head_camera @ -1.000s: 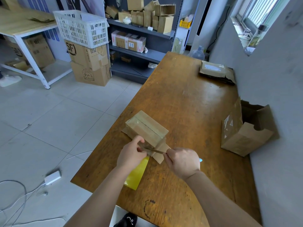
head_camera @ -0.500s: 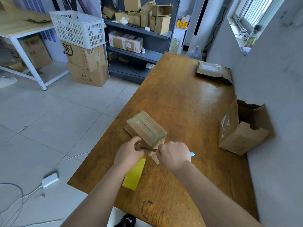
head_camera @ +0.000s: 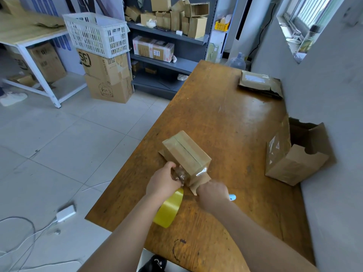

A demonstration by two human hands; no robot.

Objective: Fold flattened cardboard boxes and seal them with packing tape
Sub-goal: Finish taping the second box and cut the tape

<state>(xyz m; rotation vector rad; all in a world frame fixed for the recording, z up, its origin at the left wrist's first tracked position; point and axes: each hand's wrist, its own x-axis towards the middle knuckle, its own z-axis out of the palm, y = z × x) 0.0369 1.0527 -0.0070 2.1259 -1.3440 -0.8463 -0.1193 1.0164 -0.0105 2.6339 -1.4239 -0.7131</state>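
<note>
The left hand (head_camera: 163, 182) pinches a crumpled tail of clear tape (head_camera: 178, 175) against the near end of the small box (head_camera: 186, 152), low in the middle of the frame. The right hand (head_camera: 213, 193) is curled round a blue-handled cutter (head_camera: 232, 197); its blade is hidden. The small box sits on the counter (head_camera: 225, 114), its top seam already taped. A yellow roll (head_camera: 169, 211) lies just below the left hand. This looks like trimming: keep the tail taut, cut close to the edge, then smooth the end flat. An open box (head_camera: 294, 158) stands at the right.
</note>
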